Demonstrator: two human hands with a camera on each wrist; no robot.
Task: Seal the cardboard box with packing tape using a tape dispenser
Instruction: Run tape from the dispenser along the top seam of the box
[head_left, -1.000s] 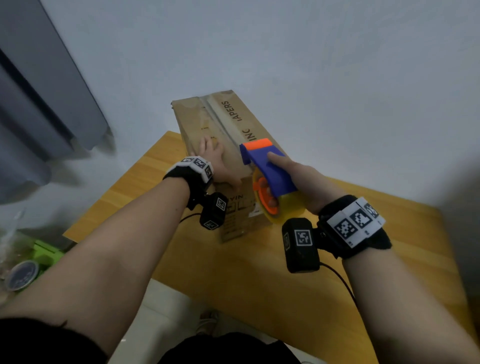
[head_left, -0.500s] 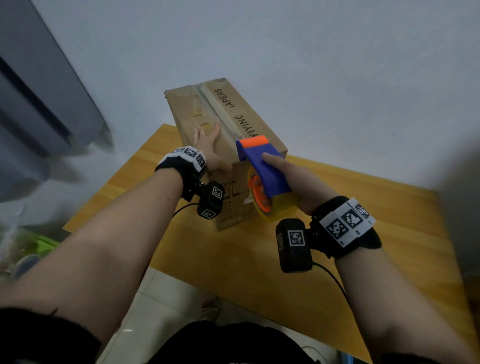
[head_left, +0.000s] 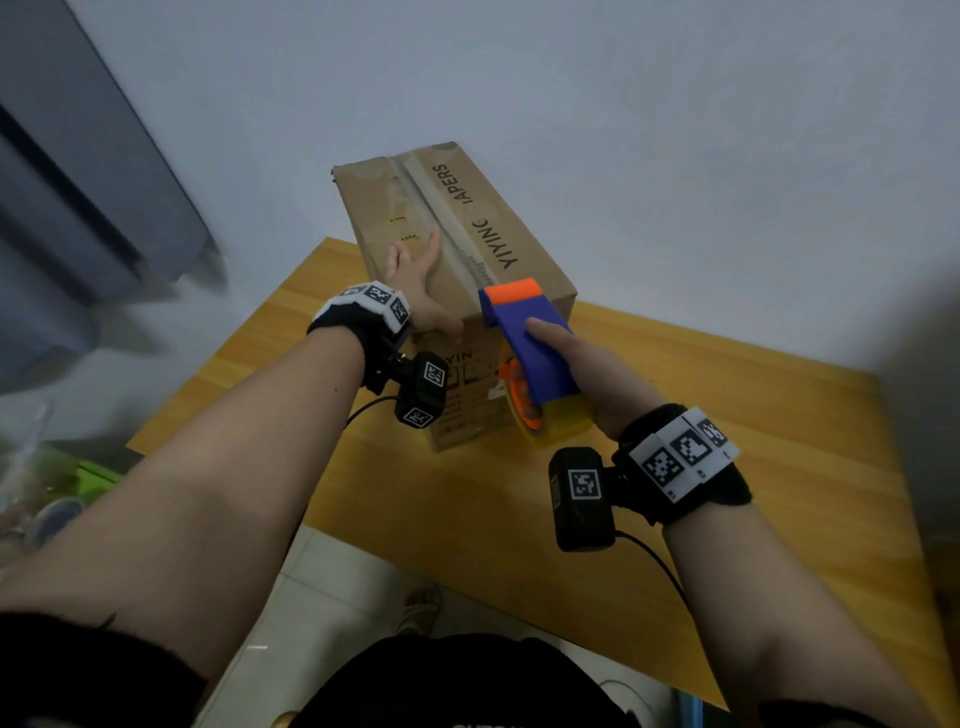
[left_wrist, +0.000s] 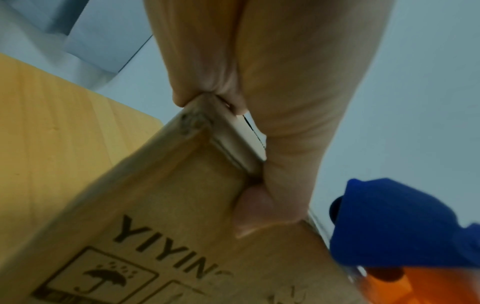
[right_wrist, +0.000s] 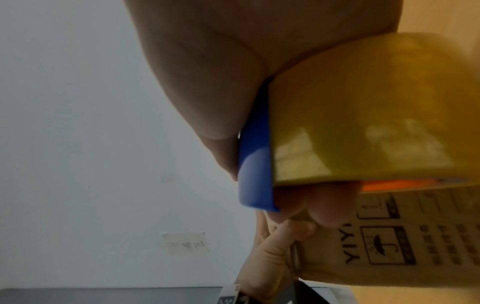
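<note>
Behind the dispenser (right_wrist: 255, 164), wall label (right_wrist: 185, 243).

**Dispenser pulled back to the near edge**

From my feed, the tape dispenser (head_left: 524, 353) in the right hand (head_left: 582, 374) now sits at the near top edge of the cardboard box (head_left: 457, 234), more printed lettering uncovered behind it. The left hand (head_left: 415, 291) lies flatter, fingers stretched farther along the top.

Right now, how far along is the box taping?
Done: a tape strip already runs along the top seam of the cardboard box. In hand: right hand grips the tape dispenser at the near top edge; left hand presses the top flat. Left: cutting the tape; I can't see it cut.
</note>
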